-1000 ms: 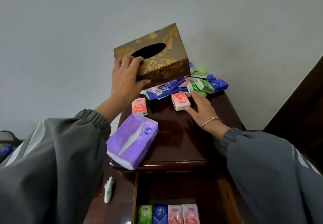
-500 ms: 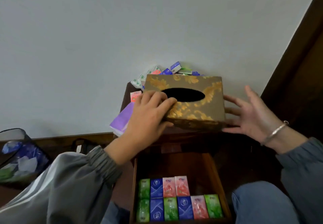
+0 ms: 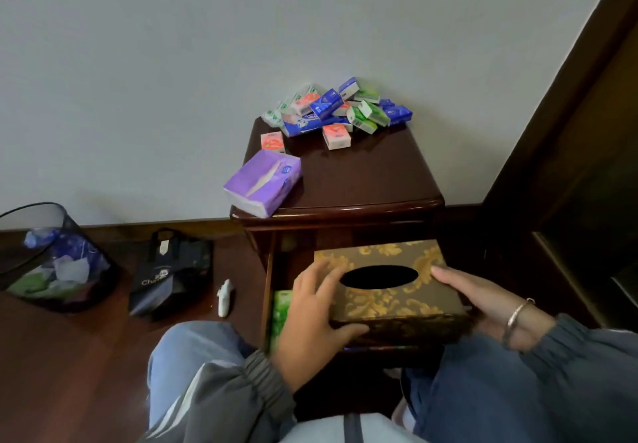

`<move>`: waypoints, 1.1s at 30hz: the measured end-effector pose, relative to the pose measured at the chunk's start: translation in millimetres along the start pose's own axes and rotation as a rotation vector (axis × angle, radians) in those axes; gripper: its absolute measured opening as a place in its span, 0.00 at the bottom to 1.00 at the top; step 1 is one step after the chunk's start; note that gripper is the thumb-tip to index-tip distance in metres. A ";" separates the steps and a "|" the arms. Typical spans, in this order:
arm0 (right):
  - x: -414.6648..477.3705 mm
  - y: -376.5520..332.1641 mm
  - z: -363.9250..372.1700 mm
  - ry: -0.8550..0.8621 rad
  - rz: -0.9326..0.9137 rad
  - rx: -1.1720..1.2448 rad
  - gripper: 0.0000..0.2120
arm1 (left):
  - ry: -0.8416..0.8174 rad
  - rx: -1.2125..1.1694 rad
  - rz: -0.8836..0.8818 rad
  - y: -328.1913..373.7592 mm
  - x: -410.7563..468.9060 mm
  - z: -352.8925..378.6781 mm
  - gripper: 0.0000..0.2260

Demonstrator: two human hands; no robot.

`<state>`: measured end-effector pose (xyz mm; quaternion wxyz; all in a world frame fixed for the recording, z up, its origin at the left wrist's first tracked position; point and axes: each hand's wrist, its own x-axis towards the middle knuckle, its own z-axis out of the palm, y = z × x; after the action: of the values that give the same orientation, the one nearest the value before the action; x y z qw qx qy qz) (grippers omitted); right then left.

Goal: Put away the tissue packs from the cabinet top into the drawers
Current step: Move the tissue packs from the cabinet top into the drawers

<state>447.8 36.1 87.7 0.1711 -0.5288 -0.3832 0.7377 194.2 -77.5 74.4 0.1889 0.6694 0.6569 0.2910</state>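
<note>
A brown and gold tissue box [image 3: 390,292] with a dark oval slot sits low over the open drawer [image 3: 268,290]. My left hand [image 3: 312,315] grips its left end and my right hand [image 3: 483,304] holds its right end. The box hides most of the drawer; a green tissue pack [image 3: 281,311] shows at the drawer's left side. On the dark wooden cabinet top [image 3: 366,176], a pile of small tissue packs [image 3: 340,109] in blue, green and pink lies at the back. A large purple tissue pack [image 3: 264,182] rests at the front left corner.
A black mesh bin [image 3: 51,256] with rubbish stands on the floor at the left. A dark bag [image 3: 172,271] sits beside it, and a small white object [image 3: 224,296] lies near the cabinet. A dark wooden frame [image 3: 566,131] rises on the right.
The tissue box has come down from above the cabinet top to the open drawer. My right hand left the small packs and took hold of the box's right end.
</note>
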 end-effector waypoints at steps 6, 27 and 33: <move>55.8 12.2 18.5 0.111 0.268 -0.109 0.40 | -0.102 -0.363 -0.617 -71.6 -11.7 15.8 0.43; 182.9 17.5 67.9 0.276 0.353 -0.034 0.34 | -0.256 0.096 -0.892 -193.0 6.1 44.7 0.10; 203.7 15.7 70.5 0.311 0.306 0.001 0.29 | -0.252 0.122 -0.849 -201.9 3.6 47.9 0.09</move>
<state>308.2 132.8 -45.8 0.1144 -0.6882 -0.2672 0.6647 69.2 -54.4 -89.8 0.3303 0.3804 0.8614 0.0647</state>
